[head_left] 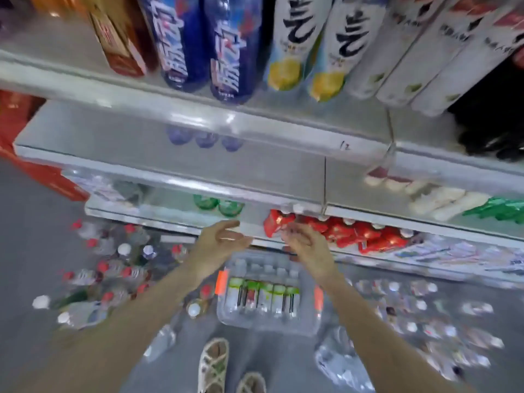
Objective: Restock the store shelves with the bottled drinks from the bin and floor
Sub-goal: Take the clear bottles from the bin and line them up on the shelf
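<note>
At the front edge of the low shelf (253,222), the left hand (219,241) hovers, fingers loosely spread; whether the right hand (307,245) is pinching anything is lost in blur. Bottled drinks (263,296) fill the clear bin (310,329) and others (85,276) lie on the floor (28,222). Handwriting (345,145) on a higher shelf edge reads "12"

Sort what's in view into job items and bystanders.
Job: clear bin of bottles; left floor bottles; right floor bottles; middle shelf.
Bystanders: sandals; red packs already shelved lower down; orange box up top.
</note>
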{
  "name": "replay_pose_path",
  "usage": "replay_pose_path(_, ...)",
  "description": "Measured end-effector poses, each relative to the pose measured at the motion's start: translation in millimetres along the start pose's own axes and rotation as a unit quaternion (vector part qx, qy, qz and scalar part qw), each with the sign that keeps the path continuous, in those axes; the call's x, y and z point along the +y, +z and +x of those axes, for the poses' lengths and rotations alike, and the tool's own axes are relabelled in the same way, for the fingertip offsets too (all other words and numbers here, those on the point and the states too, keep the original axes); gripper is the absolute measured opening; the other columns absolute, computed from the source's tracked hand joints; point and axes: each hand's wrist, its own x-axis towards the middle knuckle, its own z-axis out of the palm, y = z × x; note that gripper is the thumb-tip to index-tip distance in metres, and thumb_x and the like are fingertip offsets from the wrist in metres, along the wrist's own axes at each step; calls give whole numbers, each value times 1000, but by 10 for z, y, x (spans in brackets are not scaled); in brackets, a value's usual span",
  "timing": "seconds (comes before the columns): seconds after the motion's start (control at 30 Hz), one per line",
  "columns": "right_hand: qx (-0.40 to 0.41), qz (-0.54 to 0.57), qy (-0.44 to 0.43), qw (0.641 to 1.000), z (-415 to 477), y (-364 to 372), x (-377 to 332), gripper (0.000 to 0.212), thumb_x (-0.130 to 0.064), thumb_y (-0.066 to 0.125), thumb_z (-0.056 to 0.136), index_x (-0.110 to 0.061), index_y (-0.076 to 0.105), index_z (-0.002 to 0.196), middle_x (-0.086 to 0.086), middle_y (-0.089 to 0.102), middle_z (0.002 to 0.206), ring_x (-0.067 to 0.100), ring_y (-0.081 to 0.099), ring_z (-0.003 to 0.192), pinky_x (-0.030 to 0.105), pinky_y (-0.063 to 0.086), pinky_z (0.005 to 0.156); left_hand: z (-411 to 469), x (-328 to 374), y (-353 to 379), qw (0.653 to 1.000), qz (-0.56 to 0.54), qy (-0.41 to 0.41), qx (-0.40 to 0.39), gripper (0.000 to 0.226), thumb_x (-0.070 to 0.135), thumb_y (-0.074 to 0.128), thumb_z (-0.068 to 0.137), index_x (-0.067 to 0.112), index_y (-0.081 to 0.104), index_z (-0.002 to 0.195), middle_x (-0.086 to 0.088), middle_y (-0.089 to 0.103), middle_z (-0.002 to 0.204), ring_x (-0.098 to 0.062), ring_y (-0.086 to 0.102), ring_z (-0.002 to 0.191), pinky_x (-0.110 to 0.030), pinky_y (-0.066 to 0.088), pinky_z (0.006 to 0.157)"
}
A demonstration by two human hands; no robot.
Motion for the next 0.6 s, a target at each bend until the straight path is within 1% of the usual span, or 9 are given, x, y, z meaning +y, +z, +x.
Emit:
replay_pose_path(0.07,-6,18,46,999,221,126,456,22,-15,66,89,-19,60,110,6,66,89,10,64,67,29,52,68,216,-452,43,999,0,-37,5,47,0,80,69,3,60,112,13,68,64,6,62,60,-15,48,67)
replay_pose_path(0.13,-16,26,92,995,478,250,924,28,-13,66,89,-9,59,116,7,65,90,8,64,66,23,50,64,421,-869,119,998,-12,-66,17,47,26,84,54,18,64,96,13,68,65,5,59,58,-17,47,64)
replay_pose_path(0.17,-20,15,108,994,609,317,1171,32,-14,66,89,-5,59,119,8,65,87,12,64,69,24,50,67,529,-1104,151,996,-23,-80,23,46,32,82,47,22,65,89,11,68,66,3,59,56,-18,47,61)
replay_pose_path(0.2,-26,-2,117,993,707,382,1368,35,-16,67,88,-3,59,119,9,66,85,19,65,73,26,49,70,612,-1305,178,994,-31,-99,29,42,29,83,49,21,65,86,10,69,66,1,59,55,-19,46,58)
replay_pose_path(0.27,-49,-18,131,990,918,560,1858,32,-18,68,88,-4,61,116,10,66,82,27,65,76,27,47,73,790,-1846,202,988,-38,-140,48,40,15,84,60,10,67,96,1,70,75,-2,61,58,-22,46,59)
replay_pose_path(0.37,-84,-37,143,985,1130,808,2517,20,-22,68,88,-23,61,106,-9,65,80,4,64,71,27,50,74,956,-2575,260,979,-35,-183,81,57,9,81,66,-5,57,116,-11,65,86,2,62,60,-12,45,56)
replay_pose_path(0.43,-94,-30,162,982,1242,981,2953,19,-31,71,86,-30,59,101,-5,67,87,10,65,83,33,52,80,1038,-3023,324,973,-37,-205,103,53,2,78,72,-7,55,118,-10,65,84,5,61,55,-8,44,52)
replay_pose_path(0.5,-105,-34,182,977,1359,1133,3342,37,-44,71,83,-27,58,114,0,67,104,16,64,97,39,54,87,1108,-3366,368,968,-35,-217,123,42,-3,71,78,-5,56,117,-9,66,85,4,61,55,-8,45,52)
replay_pose_path(0.6,-117,-39,202,971,1543,1319,3783,57,-43,67,86,-19,49,134,1,63,119,16,62,105,34,55,86,1203,-3725,386,967,-22,-216,134,42,5,73,78,8,58,117,-5,70,92,-2,65,70,-9,48,58)
